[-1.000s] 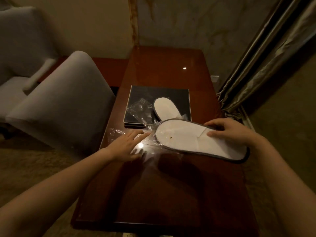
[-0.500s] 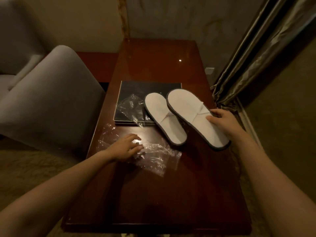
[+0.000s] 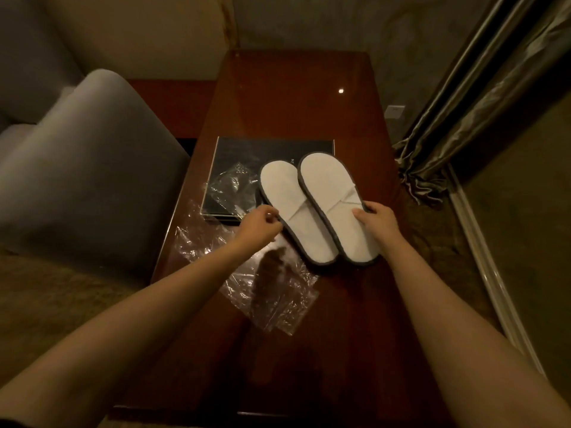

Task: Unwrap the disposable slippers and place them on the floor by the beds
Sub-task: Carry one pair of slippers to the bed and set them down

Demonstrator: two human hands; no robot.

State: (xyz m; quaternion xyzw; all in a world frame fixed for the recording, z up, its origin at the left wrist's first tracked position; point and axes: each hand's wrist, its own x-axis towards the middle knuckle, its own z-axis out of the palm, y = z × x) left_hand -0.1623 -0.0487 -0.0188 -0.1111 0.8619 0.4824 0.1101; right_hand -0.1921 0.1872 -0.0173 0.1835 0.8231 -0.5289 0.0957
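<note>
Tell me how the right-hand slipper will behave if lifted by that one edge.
The right slipper looks thin and flat, so it is probably light and may droop beyond the right hand. Its cloth-like white surface suggests decent grip, unlike the glossy table.

you're looking down at a glossy reddish wooden surface (image 3: 293,97) with a flat black folder (image 3: 247,149) lying on it, a grey upholstered chair (image 3: 92,168) just beside its left edge, shiny curtains (image 3: 482,97) on the right, and a white wall socket (image 3: 395,112) behind.
</note>
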